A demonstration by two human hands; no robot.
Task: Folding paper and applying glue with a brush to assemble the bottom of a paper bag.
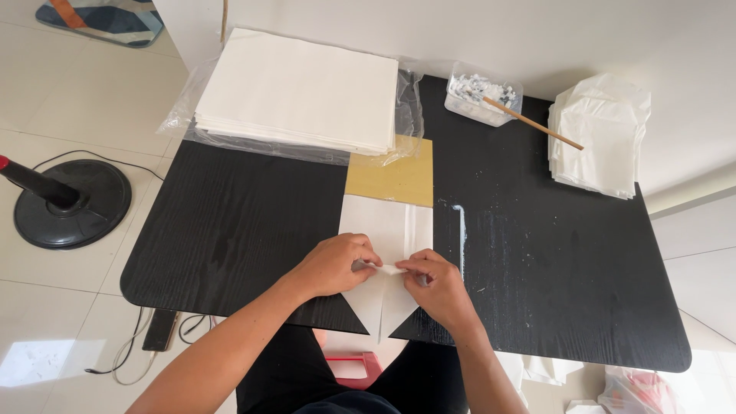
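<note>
Fingertips of the left hand and the right hand meet over a small folded flap at the middle of a white paper sheet, each hand pinching the flap between thumb and curled fingers, so that both are closed on the paper; the exact grip of the fingers underneath is hidden. The sheet lies flat on the black table at its near edge, directly under and between the two hands. Below the fingers the paper narrows to a point that hangs just past the table edge toward the person; above the fingers it widens to a square end away from the person. Its long axis thus runs near to far, point toward the person. The far end of the sheet touches a tan cardboard square, partly tucked beneath a clear plastic wrap. On that wrap rests a tall stack of white sheets at the far left of the table. To the far right stands a clear plastic tub with a thin wooden stick leaning out of it, and beside it a pile of folded white paper. A pale smear marks the table just right of the sheet. On the tiled floor to the left stands a round black stand base.
</note>
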